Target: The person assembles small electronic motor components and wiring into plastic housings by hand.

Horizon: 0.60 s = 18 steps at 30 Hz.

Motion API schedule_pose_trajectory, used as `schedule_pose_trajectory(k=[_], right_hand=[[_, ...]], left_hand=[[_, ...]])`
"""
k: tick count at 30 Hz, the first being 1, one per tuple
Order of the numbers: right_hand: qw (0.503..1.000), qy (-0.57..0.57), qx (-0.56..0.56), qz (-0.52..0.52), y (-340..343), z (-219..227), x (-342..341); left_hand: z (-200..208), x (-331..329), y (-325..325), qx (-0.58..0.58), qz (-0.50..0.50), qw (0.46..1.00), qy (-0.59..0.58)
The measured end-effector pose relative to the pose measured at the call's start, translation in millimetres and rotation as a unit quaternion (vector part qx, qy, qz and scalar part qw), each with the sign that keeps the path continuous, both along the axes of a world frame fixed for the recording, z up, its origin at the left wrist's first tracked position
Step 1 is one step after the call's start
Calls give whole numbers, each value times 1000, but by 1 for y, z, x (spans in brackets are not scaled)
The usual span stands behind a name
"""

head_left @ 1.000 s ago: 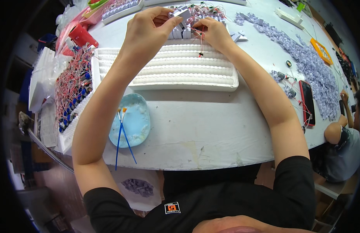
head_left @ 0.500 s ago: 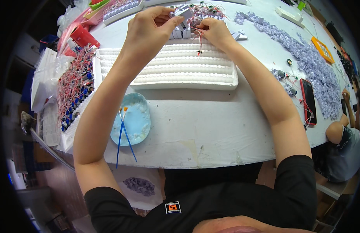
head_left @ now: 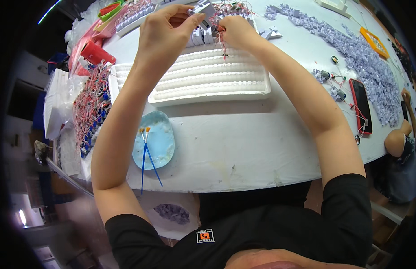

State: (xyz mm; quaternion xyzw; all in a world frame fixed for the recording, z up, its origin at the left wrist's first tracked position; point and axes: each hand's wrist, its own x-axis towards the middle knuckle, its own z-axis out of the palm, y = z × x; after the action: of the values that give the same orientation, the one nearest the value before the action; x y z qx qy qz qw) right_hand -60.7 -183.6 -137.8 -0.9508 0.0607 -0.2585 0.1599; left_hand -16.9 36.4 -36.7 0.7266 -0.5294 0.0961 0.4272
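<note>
Your left hand [head_left: 165,29] pinched a grey block [head_left: 205,10] between thumb and fingers, beyond the far edge of the white tray [head_left: 212,97]. Your right hand [head_left: 237,31], just beside it, was closed narrowly on thin wires [head_left: 222,40] (red and white, dangling over the tray). Nearer you, two brushes [head_left: 144,154] lay crossed on the blue dish [head_left: 164,142], handles past its rim.

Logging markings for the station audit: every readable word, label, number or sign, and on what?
Square orange, black and white patch on the black shirt: printed marks, not copied out here.
Red-edged phone: no readable text.
Grey part in left hand: any marking too small to read.
</note>
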Motion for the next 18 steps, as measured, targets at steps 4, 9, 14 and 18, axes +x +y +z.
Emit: schedule_pose_trajectory(k=[4, 9, 14, 18], right_hand=[[999, 19, -17, -33, 6, 6, 5], [997, 44, 13, -69, 6, 8, 7], [996, 78, 44, 2, 12, 13, -13], [974, -120, 189, -40, -6, -3, -22]], left_hand=[[3, 7, 4, 0, -28, 1000, 8], [13, -13, 5, 4, 9, 1000, 15], [11, -11, 4, 3, 70, 997, -13], [14, -5, -19, -9, 80, 996, -26]])
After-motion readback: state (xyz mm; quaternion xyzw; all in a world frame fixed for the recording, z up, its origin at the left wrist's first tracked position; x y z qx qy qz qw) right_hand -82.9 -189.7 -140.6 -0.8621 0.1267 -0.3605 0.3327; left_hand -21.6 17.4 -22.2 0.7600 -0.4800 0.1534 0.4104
